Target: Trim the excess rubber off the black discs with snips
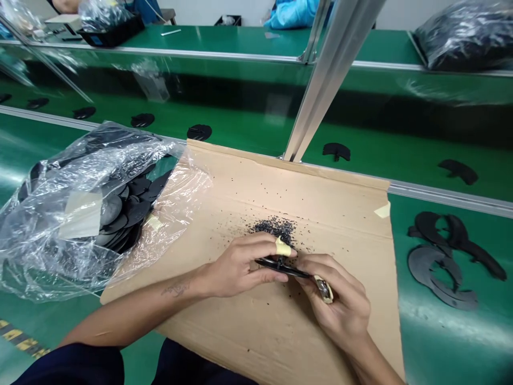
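My left hand (pixel 240 264) pinches a thin black disc-shaped part (pixel 280 266) edge-on above a cardboard sheet (pixel 248 326); its index finger carries a wrap of yellow tape. My right hand (pixel 339 299) is closed around a small tape-wrapped tool (pixel 324 289) whose tip touches the black part. Just beyond the hands lies a small heap of black shavings (pixel 276 229) on the cardboard. At the left an open clear plastic bag (pixel 80 214) holds several black round parts (pixel 124 206).
A pile of black trimmed parts (pixel 444 256) lies on the green table at right. Behind the cardboard runs a green conveyor belt (pixel 240 115) carrying several black parts. A slanted aluminium post (pixel 324 80) rises from the rail. More bags sit on the far table.
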A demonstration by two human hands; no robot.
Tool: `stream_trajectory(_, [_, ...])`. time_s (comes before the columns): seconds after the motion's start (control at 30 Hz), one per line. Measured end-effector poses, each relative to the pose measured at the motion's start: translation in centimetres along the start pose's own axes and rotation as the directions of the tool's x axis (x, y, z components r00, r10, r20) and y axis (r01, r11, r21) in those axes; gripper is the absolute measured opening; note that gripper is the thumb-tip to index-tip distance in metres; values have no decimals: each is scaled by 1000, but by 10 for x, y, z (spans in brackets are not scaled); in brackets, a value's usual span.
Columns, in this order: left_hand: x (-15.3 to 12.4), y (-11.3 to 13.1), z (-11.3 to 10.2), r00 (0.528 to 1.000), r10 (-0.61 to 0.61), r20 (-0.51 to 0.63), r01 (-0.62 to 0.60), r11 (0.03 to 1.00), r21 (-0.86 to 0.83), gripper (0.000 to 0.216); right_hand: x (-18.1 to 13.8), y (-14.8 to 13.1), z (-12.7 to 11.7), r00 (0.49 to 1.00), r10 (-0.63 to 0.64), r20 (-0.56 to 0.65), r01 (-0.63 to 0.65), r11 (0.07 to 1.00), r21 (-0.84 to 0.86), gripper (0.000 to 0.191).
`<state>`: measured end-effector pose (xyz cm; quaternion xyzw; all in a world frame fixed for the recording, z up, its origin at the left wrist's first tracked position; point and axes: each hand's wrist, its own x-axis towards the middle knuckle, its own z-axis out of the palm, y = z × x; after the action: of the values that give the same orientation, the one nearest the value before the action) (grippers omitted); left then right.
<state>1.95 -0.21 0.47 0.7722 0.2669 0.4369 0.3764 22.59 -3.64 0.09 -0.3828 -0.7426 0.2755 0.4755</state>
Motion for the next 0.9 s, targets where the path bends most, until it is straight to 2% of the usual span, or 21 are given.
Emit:
stream_trajectory(0.27, [-1, 0, -1, 989, 123, -86, -118, 991, 68, 17, 2, -1, 0, 998, 12, 68, -15, 999, 31, 28])
stream_trajectory(0.43, [0, 1, -2, 996, 84, -16, -83, 994, 72, 17, 0, -2, 0, 997, 20, 79, -21, 1000, 13, 28])
stream_trajectory(0.57, [0, 2, -1, 996, 66, -58, -62, 996, 66, 18, 0, -1, 0, 997, 26, 70, -28, 999, 20, 26])
stream_trajectory(0.9, [-3, 6, -1, 998, 31, -55, -26, 996, 91, 17, -2, -1, -1, 997, 30, 73, -30, 1000, -6, 25])
